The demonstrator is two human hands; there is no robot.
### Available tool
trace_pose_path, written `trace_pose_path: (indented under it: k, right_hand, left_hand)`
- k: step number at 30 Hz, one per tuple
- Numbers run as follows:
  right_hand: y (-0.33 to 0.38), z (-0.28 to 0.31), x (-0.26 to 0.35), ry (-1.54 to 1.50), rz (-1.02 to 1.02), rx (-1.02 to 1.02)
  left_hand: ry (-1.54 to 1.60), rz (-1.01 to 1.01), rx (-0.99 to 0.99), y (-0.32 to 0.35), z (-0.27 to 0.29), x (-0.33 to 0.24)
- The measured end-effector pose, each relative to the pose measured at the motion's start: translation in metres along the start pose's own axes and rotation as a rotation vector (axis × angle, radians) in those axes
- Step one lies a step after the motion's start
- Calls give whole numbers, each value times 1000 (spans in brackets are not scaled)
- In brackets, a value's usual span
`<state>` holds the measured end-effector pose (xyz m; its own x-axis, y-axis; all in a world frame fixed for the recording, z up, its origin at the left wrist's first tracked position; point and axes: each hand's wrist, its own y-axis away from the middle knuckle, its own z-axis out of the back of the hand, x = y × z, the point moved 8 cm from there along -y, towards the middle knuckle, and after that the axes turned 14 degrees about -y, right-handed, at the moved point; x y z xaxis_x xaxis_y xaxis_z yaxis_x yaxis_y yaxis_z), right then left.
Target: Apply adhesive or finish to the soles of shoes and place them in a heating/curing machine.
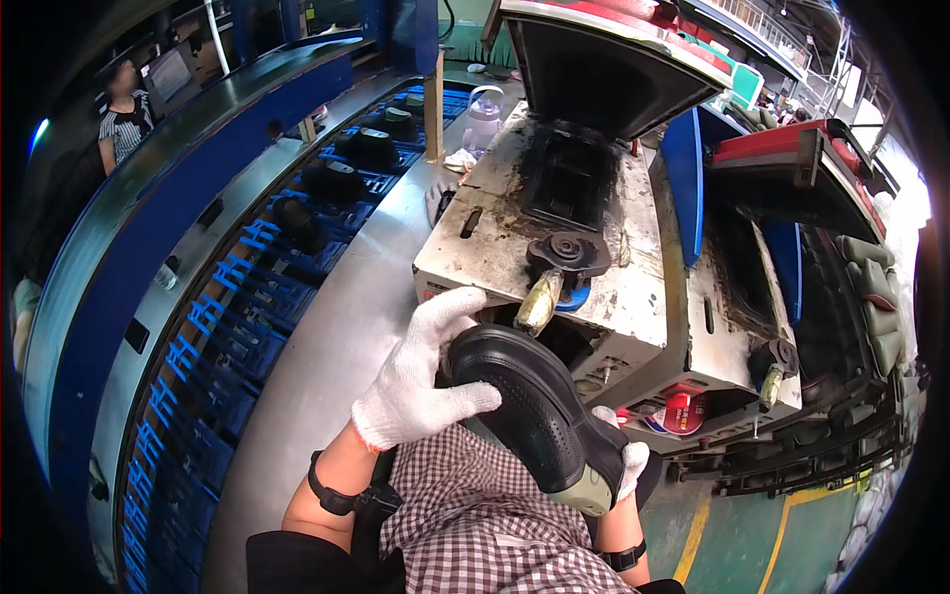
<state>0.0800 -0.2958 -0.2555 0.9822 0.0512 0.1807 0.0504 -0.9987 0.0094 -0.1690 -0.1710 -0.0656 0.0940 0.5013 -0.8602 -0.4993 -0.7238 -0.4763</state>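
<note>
A black shoe point(524, 406) with a perforated upper is held slanting in front of my lap, toe up and to the left. An olive-green shoe last point(591, 492) sticks out of its opening at the lower right. White knitted gloves cover both hands. My left hand point(421, 381) cups the toe end, its thumb lying on the upper and its fingers curving along the far side. Around the heel end, my right hand point(631, 463) grips the shoe, mostly hidden behind it. Just beyond the toe stands a worn white machine point(450, 259) with its black-lined lid point(604, 84) raised.
Clamped at the machine's front is a dark round knob with a tape-wrapped handle point(539, 302). A second lidded machine point(732, 346) stands to the right. On the left, a blue-slatted conveyor point(213, 366) carries dark shoe parts beside a metal ledge point(307, 396). A person point(126, 119) is at far left.
</note>
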Motion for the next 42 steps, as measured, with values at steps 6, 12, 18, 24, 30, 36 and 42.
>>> trace_pose_path:
  k: [6, 12, 18, 24, 30, 36, 42]
  right_hand:
    - [-8, -5, -20, -6, -129, 20]
    - [-52, -105, -75, 239, -93, 19]
    - [-99, -152, -144, 1281, -282, 505]
    - [-96, -154, -124, 1281, -289, 629]
    - [-65, -121, -34, 1177, 17, 170]
    - [-50, -102, 4, 1126, 254, -10]
    - [-57, -108, 23, 1167, 465, -85]
  left_hand:
    - [-307, 24, 89, 12, 23, 5]
    - [369, 215, -375, 50, 24, 52]
    - [805, 535, -564, 108, 37, 64]
    - [663, 711, -886, 118, 157, 117]
    - [-209, 696, -1095, 85, 346, 203]
    - [-816, 931, -932, 65, 459, 284]
    - [-1338, 1158, -776, 49, 422, 256]
